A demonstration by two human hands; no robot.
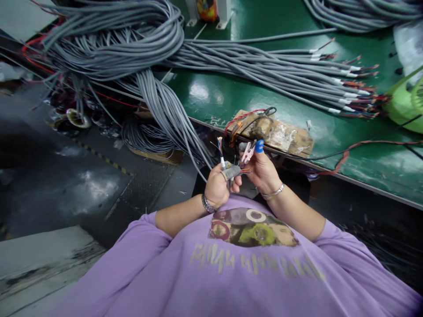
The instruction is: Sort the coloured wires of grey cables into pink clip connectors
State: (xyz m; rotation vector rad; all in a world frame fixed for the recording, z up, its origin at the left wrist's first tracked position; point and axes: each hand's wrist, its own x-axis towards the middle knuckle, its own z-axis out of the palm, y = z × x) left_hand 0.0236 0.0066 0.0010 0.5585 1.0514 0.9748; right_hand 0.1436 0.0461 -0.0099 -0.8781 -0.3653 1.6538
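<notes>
My left hand [217, 187] is closed around a grey cable [222, 162] whose stripped end fans out into thin coloured wires just above the fist. A taped finger of that hand presses across the cable. My right hand [261, 169] is closed on a small pink clip-like tool [246, 152], its blue-capped fingertip raised, right next to the wire ends. Both hands are held close together in front of my chest, just off the edge of the green workbench [291, 132].
A big bundle of grey cables [158, 48] drapes from the bench to the floor at left. More cables with stripped coloured ends [350, 83] lie across the bench. A taped cardboard pad [280, 132] with red and black leads sits by the edge. A green fan [406, 101] stands at right.
</notes>
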